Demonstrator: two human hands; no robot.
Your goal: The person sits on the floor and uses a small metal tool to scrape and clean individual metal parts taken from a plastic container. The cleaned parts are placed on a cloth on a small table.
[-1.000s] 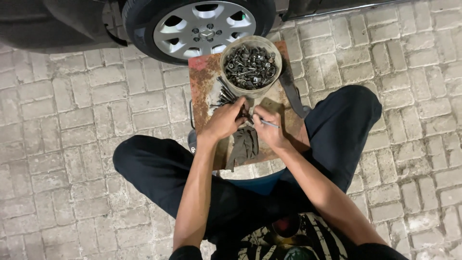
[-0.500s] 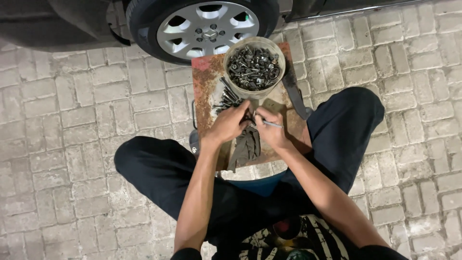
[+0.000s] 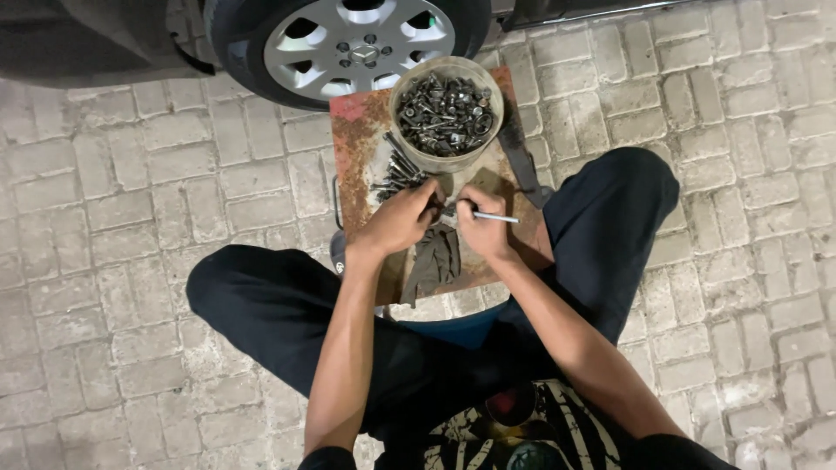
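Head view: the person sits cross-legged on grey paving bricks [image 3: 131, 174] before a rusty flat metal plate [image 3: 357, 157]. The left hand [image 3: 399, 222] curls its fingers closed around a small dark part I cannot make out, just beside a loose heap of dark bolts [image 3: 396, 174]. The right hand [image 3: 481, 228] pinches a thin silver metal rod [image 3: 496, 218]. A round plastic bucket full of nuts and bolts [image 3: 446, 113] stands on the plate's far end, near a silver alloy car wheel [image 3: 361, 43]. A dark rag [image 3: 435, 261] lies under the hands.

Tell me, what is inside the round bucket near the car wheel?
The bucket is full of dark metal bolts and nuts. Deeper layers and the bottom are covered.
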